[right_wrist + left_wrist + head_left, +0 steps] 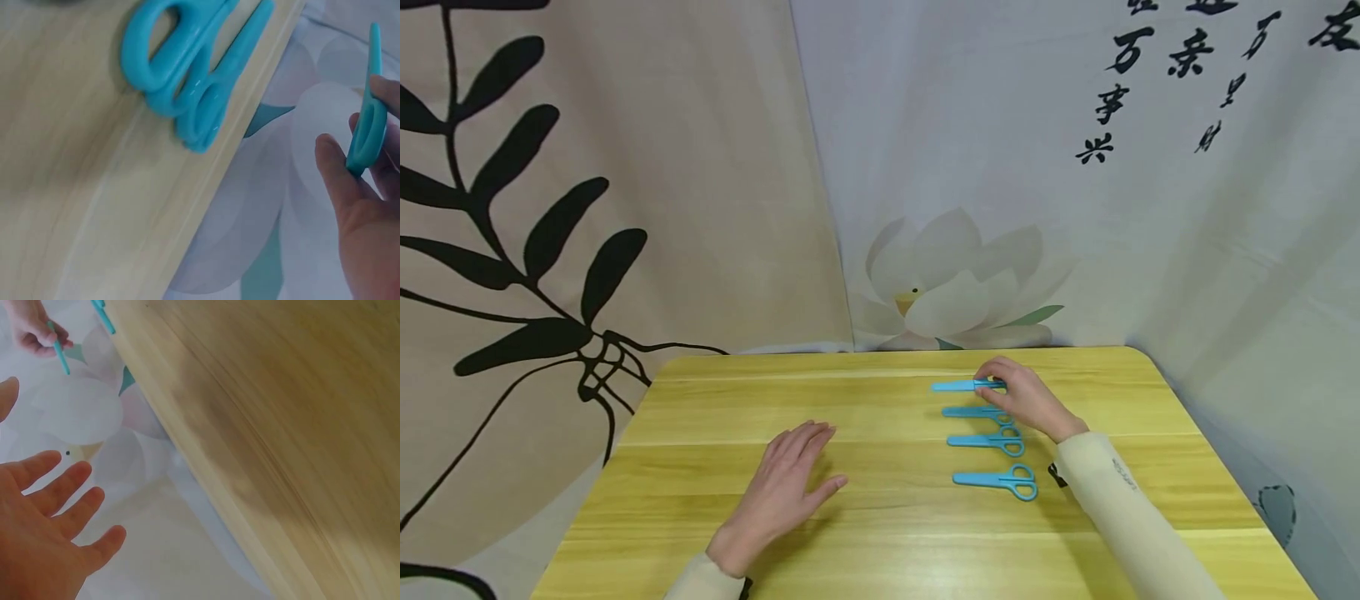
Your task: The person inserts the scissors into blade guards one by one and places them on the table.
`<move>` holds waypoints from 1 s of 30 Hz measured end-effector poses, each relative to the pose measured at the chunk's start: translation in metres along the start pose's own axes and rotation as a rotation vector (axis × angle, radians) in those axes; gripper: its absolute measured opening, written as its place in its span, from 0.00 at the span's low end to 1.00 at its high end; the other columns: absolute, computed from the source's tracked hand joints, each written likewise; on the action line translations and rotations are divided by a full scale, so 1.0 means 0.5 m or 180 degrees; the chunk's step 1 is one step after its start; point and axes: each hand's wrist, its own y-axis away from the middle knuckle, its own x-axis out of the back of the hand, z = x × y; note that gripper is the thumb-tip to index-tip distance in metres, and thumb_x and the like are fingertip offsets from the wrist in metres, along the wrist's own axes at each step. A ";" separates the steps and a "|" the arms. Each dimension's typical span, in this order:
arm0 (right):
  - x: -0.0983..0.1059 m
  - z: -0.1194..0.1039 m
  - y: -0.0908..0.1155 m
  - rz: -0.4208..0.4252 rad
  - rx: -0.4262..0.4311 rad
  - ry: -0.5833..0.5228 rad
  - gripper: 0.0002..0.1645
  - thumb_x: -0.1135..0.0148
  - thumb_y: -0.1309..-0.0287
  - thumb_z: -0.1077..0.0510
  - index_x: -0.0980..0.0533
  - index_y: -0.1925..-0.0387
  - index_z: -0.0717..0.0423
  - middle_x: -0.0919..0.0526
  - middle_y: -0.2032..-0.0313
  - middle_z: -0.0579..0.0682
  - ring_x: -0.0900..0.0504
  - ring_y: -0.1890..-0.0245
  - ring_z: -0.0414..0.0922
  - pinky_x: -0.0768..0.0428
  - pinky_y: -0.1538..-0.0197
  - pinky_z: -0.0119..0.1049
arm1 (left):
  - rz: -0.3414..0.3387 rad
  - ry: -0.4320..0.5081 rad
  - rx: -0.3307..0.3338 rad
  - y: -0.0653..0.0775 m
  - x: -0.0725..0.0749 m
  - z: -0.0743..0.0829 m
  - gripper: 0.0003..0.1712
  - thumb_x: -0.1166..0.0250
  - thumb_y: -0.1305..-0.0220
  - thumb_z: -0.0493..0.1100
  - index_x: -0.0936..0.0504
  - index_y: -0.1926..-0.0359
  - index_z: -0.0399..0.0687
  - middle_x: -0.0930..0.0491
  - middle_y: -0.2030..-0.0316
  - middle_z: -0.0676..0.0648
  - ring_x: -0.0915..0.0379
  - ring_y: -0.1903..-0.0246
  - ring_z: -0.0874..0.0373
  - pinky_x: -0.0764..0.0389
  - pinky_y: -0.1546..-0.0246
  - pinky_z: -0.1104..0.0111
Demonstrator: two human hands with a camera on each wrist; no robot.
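In the head view my right hand point(1022, 398) pinches a pair of blue scissors point(953, 386) near the table's far edge, blades pointing left. The right wrist view shows these scissors point(367, 125) between thumb and fingers, raised above the tabletop. Three more pairs of blue scissors lie in a column towards me: one pair point(967, 412) partly behind the hand, a middle pair point(977, 440), and the nearest pair point(992, 480). All have their handles to the right. Over the left half of the table, my left hand point(784, 479) is spread with nothing in it.
The yellow wooden table point(880, 542) ends at a far edge against a hanging cloth point(970, 167) printed with a lotus and black characters. To the left hangs a beige cloth point(715, 208) with a black leafy branch.
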 end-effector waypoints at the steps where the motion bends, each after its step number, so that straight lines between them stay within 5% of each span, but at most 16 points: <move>1: -0.001 0.007 -0.003 -0.0021 -0.0048 -0.0024 0.11 0.31 0.32 0.56 0.17 0.51 0.54 0.17 0.47 0.50 0.17 0.47 0.53 0.18 0.42 0.53 | 0.0002 -0.0005 0.0007 0.001 0.000 -0.001 0.43 0.32 0.32 0.62 0.30 0.27 0.42 0.29 0.30 0.40 0.35 0.30 0.41 0.39 0.28 0.40; 21: -0.031 0.102 -0.057 -0.0305 -0.0521 -0.0065 0.10 0.31 0.32 0.58 0.16 0.54 0.59 0.16 0.50 0.55 0.18 0.49 0.56 0.20 0.43 0.57 | 0.0012 -0.0026 0.0090 0.015 0.001 -0.014 0.43 0.32 0.32 0.62 0.31 0.27 0.41 0.28 0.31 0.39 0.35 0.30 0.40 0.37 0.29 0.39; 30: -0.049 0.119 -0.070 -0.0360 -0.0484 -0.0001 0.08 0.31 0.33 0.59 0.16 0.55 0.58 0.16 0.51 0.55 0.18 0.48 0.57 0.22 0.40 0.58 | 0.0039 -0.0031 0.0097 0.018 0.002 -0.017 0.44 0.31 0.33 0.61 0.31 0.27 0.41 0.28 0.31 0.38 0.34 0.31 0.40 0.36 0.30 0.39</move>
